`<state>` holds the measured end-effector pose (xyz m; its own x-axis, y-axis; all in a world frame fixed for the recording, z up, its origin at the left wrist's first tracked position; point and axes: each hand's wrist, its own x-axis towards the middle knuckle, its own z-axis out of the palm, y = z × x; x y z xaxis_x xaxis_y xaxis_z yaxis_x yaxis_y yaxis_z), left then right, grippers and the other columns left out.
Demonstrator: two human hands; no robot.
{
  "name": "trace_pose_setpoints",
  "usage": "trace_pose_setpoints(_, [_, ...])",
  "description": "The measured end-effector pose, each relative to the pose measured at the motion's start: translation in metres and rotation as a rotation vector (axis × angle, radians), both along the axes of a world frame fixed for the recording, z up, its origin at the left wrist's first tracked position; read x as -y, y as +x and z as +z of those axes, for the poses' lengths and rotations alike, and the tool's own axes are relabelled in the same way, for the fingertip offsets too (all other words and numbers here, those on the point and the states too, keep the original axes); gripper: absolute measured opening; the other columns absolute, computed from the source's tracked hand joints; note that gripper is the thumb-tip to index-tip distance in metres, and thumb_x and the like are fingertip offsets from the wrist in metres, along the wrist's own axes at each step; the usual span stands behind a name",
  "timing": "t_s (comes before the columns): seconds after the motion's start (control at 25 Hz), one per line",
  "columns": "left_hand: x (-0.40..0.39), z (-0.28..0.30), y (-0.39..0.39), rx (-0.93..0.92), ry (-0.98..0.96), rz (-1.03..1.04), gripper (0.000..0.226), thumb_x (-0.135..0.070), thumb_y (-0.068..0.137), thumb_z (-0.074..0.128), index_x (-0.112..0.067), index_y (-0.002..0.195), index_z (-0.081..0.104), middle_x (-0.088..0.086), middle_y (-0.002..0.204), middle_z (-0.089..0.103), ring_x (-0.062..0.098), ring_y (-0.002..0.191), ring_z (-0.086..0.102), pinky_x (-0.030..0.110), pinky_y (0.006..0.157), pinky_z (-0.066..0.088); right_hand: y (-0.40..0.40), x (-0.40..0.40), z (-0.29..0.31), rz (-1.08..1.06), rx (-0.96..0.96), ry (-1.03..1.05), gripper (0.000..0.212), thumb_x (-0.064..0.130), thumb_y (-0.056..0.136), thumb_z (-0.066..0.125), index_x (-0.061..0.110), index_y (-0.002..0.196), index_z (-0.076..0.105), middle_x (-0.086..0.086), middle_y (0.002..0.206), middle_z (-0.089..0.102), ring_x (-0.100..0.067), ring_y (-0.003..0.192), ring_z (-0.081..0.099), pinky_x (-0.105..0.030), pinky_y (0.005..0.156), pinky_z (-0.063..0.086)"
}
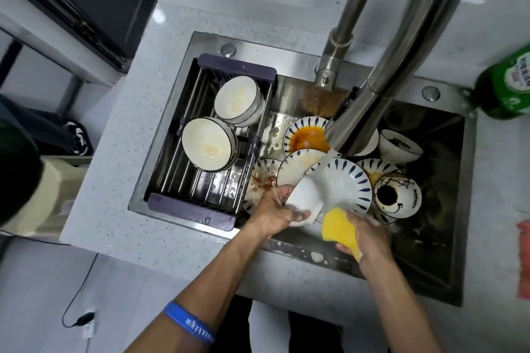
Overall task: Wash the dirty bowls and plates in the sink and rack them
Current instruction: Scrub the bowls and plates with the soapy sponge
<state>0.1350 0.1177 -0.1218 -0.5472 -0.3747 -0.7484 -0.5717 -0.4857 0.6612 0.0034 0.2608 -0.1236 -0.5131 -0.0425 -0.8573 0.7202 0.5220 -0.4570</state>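
My left hand [274, 210] grips a white bowl [305, 198], tilted under the water running from the faucet [381, 100]. Just to its right, my right hand [365, 233] holds a yellow sponge [341, 231]. Behind the bowl lie several white plates with blue dashes: a wet one [348, 185], one with orange sauce [304, 135] and others partly hidden. Dirty bowls sit at the sink's right, one with a cartoon print [397, 195] and an upturned one [400, 146]. The dark rack [177, 169] over the sink's left side holds two bowls, a near one [208, 145] and a far one [236, 100].
The steel sink [430, 238] is set in a speckled white counter [120, 180]. A green bottle [507, 86] stands at the counter's right, a red cloth [523, 261] at the right edge. Brown greasy water pools near the rack's right edge. A second steel pipe rises behind the faucet.
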Motion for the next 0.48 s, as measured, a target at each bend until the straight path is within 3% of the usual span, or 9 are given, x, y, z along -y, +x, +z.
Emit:
trace_pose_setpoints(0.12, [0.003, 0.01, 0.003, -0.004, -0.241, -0.31, 0.054, 0.001, 0.084, 0.071, -0.006, 0.135, 0.056, 0.011, 0.137, 0.059, 0.013, 0.102, 0.068, 0.032, 0.093, 0.056, 0.007, 0.013, 0.009, 0.065, 0.008, 0.003, 0.019, 0.023, 0.094, 0.065, 0.015, 0.111, 0.061, -0.006, 0.119, 0.057, -0.031, 0.106, 0.055, -0.039, 0.062, 0.056])
trace_pose_setpoints(0.2, [0.01, 0.021, 0.016, 0.018, -0.688, -0.736, 0.055, -0.002, 0.083, 0.07, -0.02, 0.133, 0.06, 0.001, 0.139, 0.059, 0.016, 0.12, 0.058, 0.036, 0.109, 0.045, 0.015, 0.025, 0.013, 0.123, 0.018, 0.038, 0.015, 0.028, 0.093, 0.065, 0.014, 0.099, 0.062, -0.01, 0.118, 0.057, -0.032, 0.102, 0.055, -0.044, 0.065, 0.057])
trace_pose_setpoints(0.24, [0.017, 0.029, 0.022, 0.033, -0.839, -0.93, 0.053, -0.001, 0.084, 0.068, -0.023, 0.131, 0.061, 0.001, 0.136, 0.061, 0.02, 0.123, 0.056, 0.041, 0.114, 0.037, 0.018, 0.029, 0.017, 0.131, 0.043, 0.046, 0.021, 0.036, 0.088, 0.07, 0.017, 0.095, 0.063, -0.009, 0.117, 0.058, -0.031, 0.101, 0.056, -0.045, 0.065, 0.058])
trace_pose_setpoints(0.32, [0.03, 0.043, 0.027, 0.074, -0.965, -1.144, 0.046, 0.0, 0.092, 0.055, -0.024, 0.131, 0.06, 0.004, 0.125, 0.067, 0.02, 0.112, 0.058, 0.044, 0.119, 0.026, 0.028, 0.036, 0.02, 0.164, 0.134, 0.011, 0.042, 0.053, 0.071, 0.08, 0.026, 0.1, 0.066, -0.002, 0.111, 0.061, -0.029, 0.101, 0.058, -0.045, 0.062, 0.06])
trace_pose_setpoints(0.4, [0.033, 0.055, 0.021, 0.073, -1.084, -1.257, 0.041, -0.005, 0.1, 0.04, -0.022, 0.133, 0.056, 0.004, 0.116, 0.068, 0.022, 0.109, 0.055, 0.039, 0.121, 0.015, 0.041, 0.048, 0.024, 0.282, 0.191, -0.007, 0.038, 0.043, 0.075, 0.08, 0.023, 0.105, 0.068, 0.003, 0.107, 0.062, -0.026, 0.097, 0.06, -0.04, 0.058, 0.061])
trace_pose_setpoints(0.48, [0.046, 0.069, 0.017, 0.015, -1.248, -1.394, 0.036, -0.012, 0.103, 0.037, -0.013, 0.134, 0.054, 0.011, 0.122, 0.063, 0.027, 0.126, 0.047, 0.039, 0.118, 0.008, 0.052, 0.064, 0.03, 0.318, 0.193, 0.006, 0.015, 0.018, 0.086, 0.069, 0.013, 0.101, 0.067, -0.007, 0.103, 0.065, -0.028, 0.09, 0.063, -0.038, 0.056, 0.059])
